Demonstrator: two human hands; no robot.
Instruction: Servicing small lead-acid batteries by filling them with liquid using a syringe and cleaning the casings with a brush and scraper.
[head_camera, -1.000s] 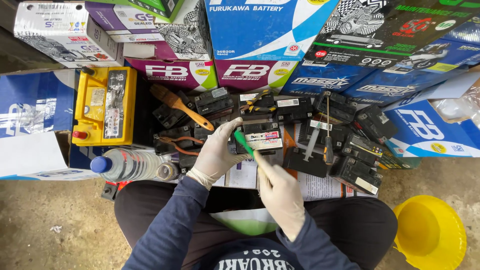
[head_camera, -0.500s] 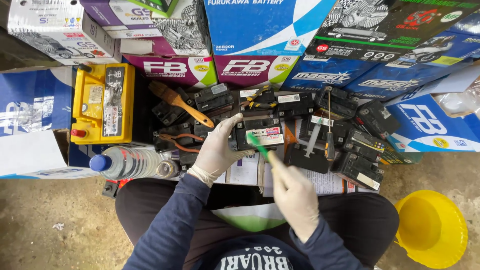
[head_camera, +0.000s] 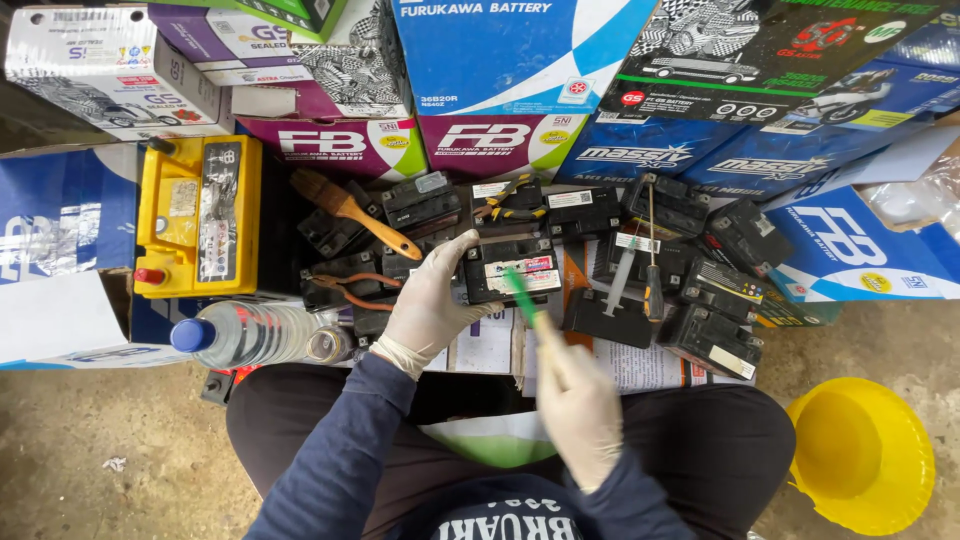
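My left hand (head_camera: 428, 300), in a white glove, grips a small black battery (head_camera: 508, 268) by its left side and holds it up over the pile. In my gloved right hand (head_camera: 578, 405) is a thin green-tipped tool (head_camera: 524, 297), motion-blurred, with its tip at the battery's front face. Several more small black batteries (head_camera: 715, 300) lie around the held one. Both sleeves are dark blue.
A yellow battery (head_camera: 197, 215) stands at the left, with a clear plastic bottle with a blue cap (head_camera: 250, 332) below it. A paintbrush (head_camera: 352, 211), pliers (head_camera: 505, 198) and a screwdriver (head_camera: 652, 270) lie among the batteries. Cardboard boxes (head_camera: 520, 60) wall the back. A yellow funnel (head_camera: 860, 455) sits at right.
My right hand has dropped lower and to the right while the green tool sweeps across the battery's face. The left hand keeps hold of the battery.
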